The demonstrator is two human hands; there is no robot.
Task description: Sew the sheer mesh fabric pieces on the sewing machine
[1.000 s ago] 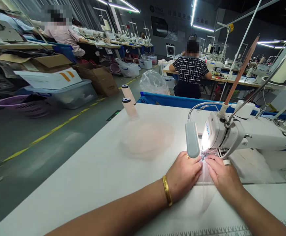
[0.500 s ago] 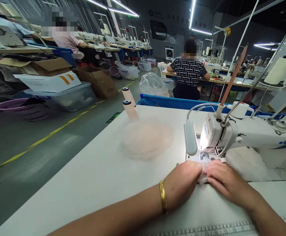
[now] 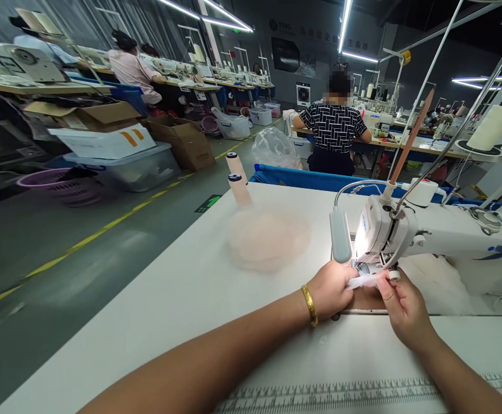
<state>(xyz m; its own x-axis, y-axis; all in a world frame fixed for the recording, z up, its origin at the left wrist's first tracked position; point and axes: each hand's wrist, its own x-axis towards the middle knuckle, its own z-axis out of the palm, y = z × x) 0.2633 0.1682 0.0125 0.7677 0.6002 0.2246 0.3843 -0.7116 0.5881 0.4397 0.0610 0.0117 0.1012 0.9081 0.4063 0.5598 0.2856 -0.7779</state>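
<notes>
A narrow strip of sheer white fabric [image 3: 363, 280] stretches between my two hands, just in front of the needle area of a white sewing machine [image 3: 389, 230]. My left hand [image 3: 330, 289], with a gold bangle at the wrist, closes on the strip's left end. At the other end, my right hand [image 3: 406, 313] pinches it between thumb and fingers, close to the presser foot. A lit grey lamp [image 3: 341, 236] hangs beside the machine head. More pale sheer fabric [image 3: 434, 282] lies under the machine arm. The left fingertips are partly hidden.
A blurred heap of pale pink sheer fabric [image 3: 270, 238] lies on the white table [image 3: 181, 322], with two thread cones [image 3: 238, 188] behind it. A printed ruler scale [image 3: 328, 394] runs along the front. Blue cloth [image 3: 294, 177] borders the far edge. A co-worker [image 3: 337, 129] sits ahead.
My hands have drawn apart, and the bunched fabric is now a taut strip between them. My right hand has turned into a pinch. The view has shifted slightly left.
</notes>
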